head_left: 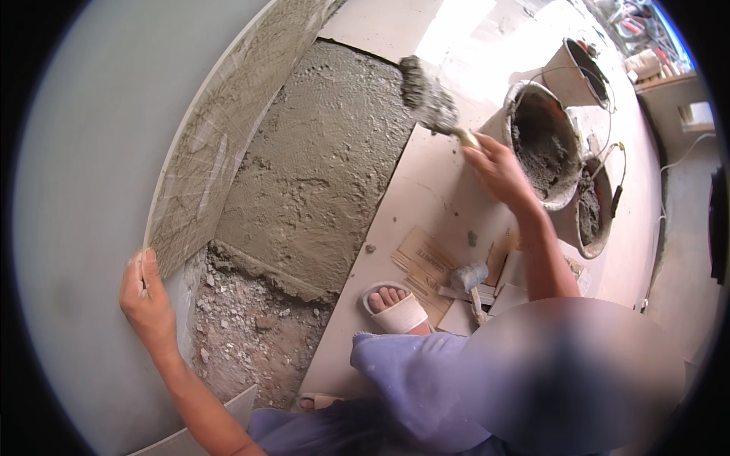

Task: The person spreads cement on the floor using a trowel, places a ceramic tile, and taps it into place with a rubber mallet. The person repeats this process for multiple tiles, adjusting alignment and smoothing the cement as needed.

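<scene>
My left hand (148,308) grips the near lower corner of a large tile (228,129), its fingers closed on the edge. The tile stands tilted by the wall, its grey-smeared back facing the mortar. A wide bed of wet grey mortar (312,175) covers the ground between that tile and the laid floor tiles (426,175). In my right hand (502,171) is the handle of a trowel (430,99). Its blade, thickly coated in mortar, is over the far right corner of the bed, beside the laid tiles.
To the right stand a mortar bucket (498,125), a second bucket (561,72) behind it and a third bucket (566,228) with mortar. A mallet (469,276) lies by cardboard (426,254) near my sandalled foot (395,308). Rubble (251,327) borders the bed's near edge.
</scene>
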`<state>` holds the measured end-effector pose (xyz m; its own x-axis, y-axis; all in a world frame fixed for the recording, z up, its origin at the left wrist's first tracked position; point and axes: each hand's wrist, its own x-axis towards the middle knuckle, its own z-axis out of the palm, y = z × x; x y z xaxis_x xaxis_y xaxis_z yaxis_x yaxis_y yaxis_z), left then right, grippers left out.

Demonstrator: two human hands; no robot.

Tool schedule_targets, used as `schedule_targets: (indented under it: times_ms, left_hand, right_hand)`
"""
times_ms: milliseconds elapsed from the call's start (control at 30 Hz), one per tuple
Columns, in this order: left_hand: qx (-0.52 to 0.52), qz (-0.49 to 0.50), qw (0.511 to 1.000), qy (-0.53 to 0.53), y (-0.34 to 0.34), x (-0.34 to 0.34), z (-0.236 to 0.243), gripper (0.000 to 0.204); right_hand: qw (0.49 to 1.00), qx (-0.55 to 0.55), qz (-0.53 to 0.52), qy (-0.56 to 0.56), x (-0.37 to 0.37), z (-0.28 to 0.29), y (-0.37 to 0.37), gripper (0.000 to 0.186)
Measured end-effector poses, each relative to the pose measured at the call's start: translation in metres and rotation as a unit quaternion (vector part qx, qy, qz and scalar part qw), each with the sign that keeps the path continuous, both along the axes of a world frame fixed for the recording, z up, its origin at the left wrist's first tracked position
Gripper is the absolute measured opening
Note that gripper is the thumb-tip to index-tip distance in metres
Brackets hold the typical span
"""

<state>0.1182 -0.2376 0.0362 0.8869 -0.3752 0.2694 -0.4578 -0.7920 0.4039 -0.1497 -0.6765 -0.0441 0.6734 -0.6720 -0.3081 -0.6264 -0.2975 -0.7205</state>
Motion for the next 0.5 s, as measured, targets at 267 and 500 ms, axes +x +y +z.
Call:
schedule_targets:
  times_ms: [267,500]
  left_hand:
    - [0.01,0.003,1.0,-0.026,-0.002,-0.003,-0.001,0.023]
    - [0.026,0.008,0.999,-0.025,-0.003,-0.003,0.0,0.021]
  right_hand:
    - [0.983,0.104,-0.148,0.032,0.087,-0.094,0.035,0.044]
    - [0.947,0.158,-0.242,-0.137,0.22,-0.155,0.103,0.048]
